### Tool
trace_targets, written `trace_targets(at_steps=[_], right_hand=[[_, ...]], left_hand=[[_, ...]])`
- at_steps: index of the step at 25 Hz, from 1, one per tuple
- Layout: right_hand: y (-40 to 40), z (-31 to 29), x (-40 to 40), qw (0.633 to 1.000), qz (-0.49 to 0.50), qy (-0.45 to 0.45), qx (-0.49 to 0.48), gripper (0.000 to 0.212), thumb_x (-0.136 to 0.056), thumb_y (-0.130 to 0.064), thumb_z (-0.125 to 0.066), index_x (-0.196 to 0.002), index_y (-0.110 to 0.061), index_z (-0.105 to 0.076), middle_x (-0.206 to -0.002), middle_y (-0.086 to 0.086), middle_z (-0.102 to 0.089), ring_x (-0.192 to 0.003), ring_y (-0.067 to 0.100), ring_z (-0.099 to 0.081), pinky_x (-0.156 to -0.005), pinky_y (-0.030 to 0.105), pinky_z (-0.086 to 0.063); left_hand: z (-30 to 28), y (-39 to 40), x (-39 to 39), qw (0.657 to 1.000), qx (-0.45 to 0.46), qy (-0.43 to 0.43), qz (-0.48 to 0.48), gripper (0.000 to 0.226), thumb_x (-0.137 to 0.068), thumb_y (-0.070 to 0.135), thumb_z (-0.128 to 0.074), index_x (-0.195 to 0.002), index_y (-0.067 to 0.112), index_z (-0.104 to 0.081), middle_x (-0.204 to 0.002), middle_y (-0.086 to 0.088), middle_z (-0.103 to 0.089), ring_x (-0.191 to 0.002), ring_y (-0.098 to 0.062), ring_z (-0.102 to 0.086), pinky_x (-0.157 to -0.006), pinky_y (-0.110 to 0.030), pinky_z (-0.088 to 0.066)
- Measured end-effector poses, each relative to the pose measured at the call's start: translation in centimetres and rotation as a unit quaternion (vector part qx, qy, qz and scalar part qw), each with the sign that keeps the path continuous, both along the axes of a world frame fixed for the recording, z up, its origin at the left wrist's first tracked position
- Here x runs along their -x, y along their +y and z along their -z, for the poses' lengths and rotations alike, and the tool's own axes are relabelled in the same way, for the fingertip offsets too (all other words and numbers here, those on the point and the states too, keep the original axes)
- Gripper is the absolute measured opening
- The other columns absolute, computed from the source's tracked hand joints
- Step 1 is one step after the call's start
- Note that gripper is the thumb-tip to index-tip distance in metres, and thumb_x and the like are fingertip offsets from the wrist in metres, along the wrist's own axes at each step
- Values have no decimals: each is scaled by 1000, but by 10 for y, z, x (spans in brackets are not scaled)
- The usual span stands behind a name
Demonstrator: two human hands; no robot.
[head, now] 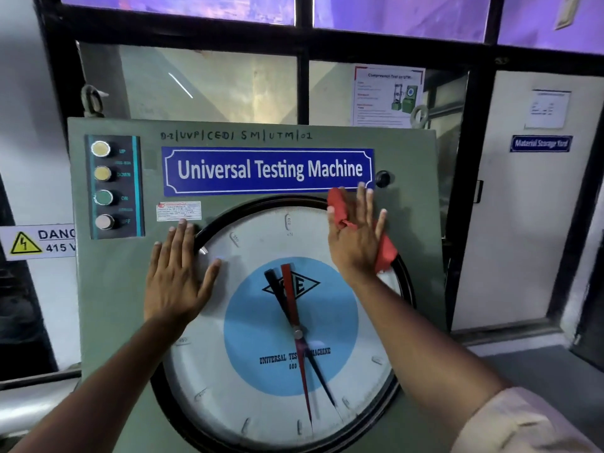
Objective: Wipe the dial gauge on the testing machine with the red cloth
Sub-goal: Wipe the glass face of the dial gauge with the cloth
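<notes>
The wiping looks under way: the right hand (354, 238) presses the red cloth (385, 248) flat with spread fingers on the upper right of the dial gauge (248, 328), the left hand (178, 273) rests open and empty at its upper left, and the next rub should probably sweep down across the glass.

Dim indoor light, wide-angle edge bending, soft blurred corners

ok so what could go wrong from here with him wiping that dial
The red cloth is only pinned under the flat right hand at the dial gauge rim, so it could slip out. The left hand rests bare on the glass and may smudge it. The push buttons sit close by.
</notes>
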State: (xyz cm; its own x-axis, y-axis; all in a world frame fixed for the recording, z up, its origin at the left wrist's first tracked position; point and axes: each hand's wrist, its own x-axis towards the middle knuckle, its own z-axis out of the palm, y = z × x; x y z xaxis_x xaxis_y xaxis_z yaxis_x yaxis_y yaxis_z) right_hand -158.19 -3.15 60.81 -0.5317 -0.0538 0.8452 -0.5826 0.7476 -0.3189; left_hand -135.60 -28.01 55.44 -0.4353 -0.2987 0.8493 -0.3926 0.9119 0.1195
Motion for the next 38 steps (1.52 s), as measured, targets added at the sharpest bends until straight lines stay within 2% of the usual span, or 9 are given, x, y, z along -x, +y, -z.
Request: trace_targets(at_steps=[4, 10, 14, 18, 21, 27, 34, 36, 38], right_hand=[[15, 16, 0, 992, 15, -75, 101, 69, -111, -52, -37, -169, -18, -25, -180, 0, -11, -167, 22, -7, -132, 61, -8], [4, -6, 7, 997, -17, 49, -63, 67, -111, -52, -32, -172, -31, -12, -181, 2, -5, -167, 23, -3, -133, 58, -7], [52, 61, 20, 994, 23, -61, 89, 67, -111, -46, -37, -171, -28, -15, -180, 2, -10, -167, 23, -8, -132, 58, -11], [77, 127, 15, 980, 67, -126, 136, 68, -110, -45, -34, -171, -19, -17, -179, 9, -15, -165, 28, -16, -129, 62, -20], [70, 112, 14, 972, 85, -152, 158, 73, -105, -50, -24, -171, -19, -14, -180, 9, -9, -166, 27, -12, -129, 63, -18], [41, 55, 25, 988, 58, -86, 111, 72, -108, -48, -38, -172, -23, -15, -180, 6, -9, -166, 25, -9, -131, 61, -10], [51, 175, -18, 989, 35, -111, 92, 70, -111, -49, -26, -171, -14, -15, -179, 10, -14, -166, 25, -14, -129, 62, -20], [36, 156, -23, 982, 42, -122, 141, 71, -110, -47, -26, -170, -12, -17, -178, 12, -16, -165, 26, -17, -128, 63, -22], [7, 112, -28, 987, 43, -96, 120, 73, -108, -47, -27, -171, -12, -14, -179, 13, -13, -165, 28, -14, -129, 64, -19]], left_hand=[[-4, 5, -4, 1000, -14, -11, 10, 91, -101, 63, -32, -171, 5, -20, -179, -13, -19, -166, -33, -21, -136, -50, -13], [-6, 8, -6, 1000, -8, -9, 13, 90, -101, 60, -36, -170, 5, -19, -179, -15, -18, -166, -34, -20, -136, -50, -12], [-3, 11, -1, 1000, -13, -5, 5, 90, -101, 60, -36, -170, 6, -18, -179, -16, -19, -166, -35, -20, -136, -51, -13], [-3, 13, 0, 1000, -10, 12, 4, 90, -101, 60, -35, -169, 4, -21, -177, -19, -23, -164, -38, -23, -135, -52, -13], [-4, 11, 0, 1000, -6, 5, 4, 90, -101, 61, -34, -170, 4, -19, -178, -19, -21, -165, -37, -22, -135, -52, -12], [-1, 8, 0, 1000, -2, -5, -3, 90, -102, 60, -34, -171, 5, -16, -179, -16, -19, -166, -34, -18, -136, -48, -8], [5, 2, 1, 1000, 3, -6, -13, 89, -104, 63, -30, -172, 9, -9, -180, -14, -17, -166, -32, -17, -135, -42, -2], [5, 2, 2, 1000, 1, -7, -14, 89, -104, 62, -30, -172, 9, -10, -180, -13, -16, -167, -31, -17, -135, -41, -1], [5, 1, 0, 1000, -6, -10, -9, 88, -105, 62, -30, -172, 9, -10, -180, -13, -15, -167, -30, -16, -135, -41, -1]])
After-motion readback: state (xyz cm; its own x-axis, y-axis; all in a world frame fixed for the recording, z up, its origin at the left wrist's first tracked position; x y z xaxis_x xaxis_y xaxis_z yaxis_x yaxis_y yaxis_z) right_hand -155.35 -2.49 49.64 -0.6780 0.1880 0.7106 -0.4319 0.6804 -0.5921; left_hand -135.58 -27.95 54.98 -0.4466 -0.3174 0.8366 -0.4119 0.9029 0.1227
